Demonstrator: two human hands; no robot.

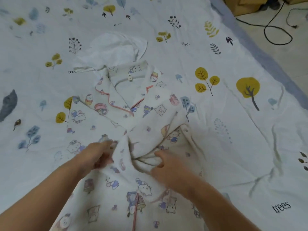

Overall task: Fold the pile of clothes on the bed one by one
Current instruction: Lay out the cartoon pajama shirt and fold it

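left hand (pixel 101 155) grips pajama shirt (pixel 126 100) | right hand (pixel 164 165) pinches fold

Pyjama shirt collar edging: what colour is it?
Pink piping on white cartoon-print pyjama shirt; head view.

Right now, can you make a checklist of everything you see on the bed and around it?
Surface: bed sheet with tree and leaf prints, wrinkled.
Job's things: cartoon pajama shirt lying collar up, its middle bunched; white garment crumpled beyond its collar.
Clutter: nothing seen.
Hands: left hand pinches the shirt fabric; right hand grips a fold of it.
Cables: black cord looping on the floor.
Surroundings: pale floor to the right; brown furniture at the top corner.
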